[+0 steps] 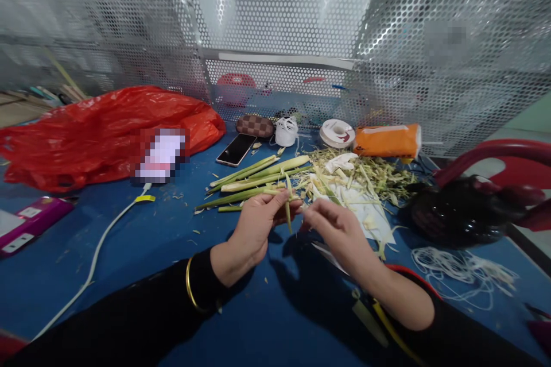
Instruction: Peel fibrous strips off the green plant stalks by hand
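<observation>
My left hand (pixel 249 232) is in the middle of the table, its thumb and fingers pinching a narrow green leaf strip (pixel 288 215) that stands roughly upright. Close to its right is my right hand (pixel 338 232), fingers curled together near the strip; what sits between their tips is too small to make out. Behind my left hand lie several long green stalks (pixel 262 174). A heap of shredded plant scraps (pixel 387 177) spreads beyond my right hand, partly over white paper (pixel 379 226). A pale, pointed blade-like thing (pixel 330 258) shows under my right hand, mostly hidden.
On the left are a red plastic bag (pixel 86 131), a lit phone (pixel 161 155) on a white cable, and a purple power strip (pixel 37 220). A dark phone (pixel 236 149), white string ball (pixel 286 131), ribbon spool (pixel 337 134) and orange pack (pixel 387 140) stand behind. A black pot-like object (pixel 456 212) is right.
</observation>
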Motion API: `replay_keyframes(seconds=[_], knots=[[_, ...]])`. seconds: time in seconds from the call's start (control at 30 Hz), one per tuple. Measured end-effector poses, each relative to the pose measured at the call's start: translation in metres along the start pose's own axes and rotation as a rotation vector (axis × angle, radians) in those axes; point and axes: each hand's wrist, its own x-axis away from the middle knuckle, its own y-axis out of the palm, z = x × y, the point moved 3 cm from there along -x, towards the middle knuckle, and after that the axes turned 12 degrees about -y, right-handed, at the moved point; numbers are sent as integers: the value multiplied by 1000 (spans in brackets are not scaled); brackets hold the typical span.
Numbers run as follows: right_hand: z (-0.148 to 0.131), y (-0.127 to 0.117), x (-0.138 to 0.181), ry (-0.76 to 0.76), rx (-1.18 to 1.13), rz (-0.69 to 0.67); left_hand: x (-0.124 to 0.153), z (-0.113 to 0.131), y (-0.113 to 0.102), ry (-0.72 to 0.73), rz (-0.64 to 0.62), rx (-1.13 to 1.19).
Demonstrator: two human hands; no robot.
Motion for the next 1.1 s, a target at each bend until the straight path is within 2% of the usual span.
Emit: replay_keyframes(seconds=[0.07, 0.1, 0.3, 0.6, 0.9, 1.1], knots=[[1, -9, -3, -24, 8, 141, 1, 1, 0, -31, -37, -43], [2, -11, -4, -36, 10, 165, 2, 1, 1, -49, -56, -70], [-1, -10, -6, -63, 137, 107, 6, 0, 5, -55, -85, -167], [7, -11, -2, -21, 144, 78, 3, 1, 4, -23, -39, -217], [12, -12, -4, 88, -21, 127, 0, 7, 1, -74, -25, -214], [15, -10, -8, 223, -221, 94, -1, 2, -1, -180, -117, -219]])
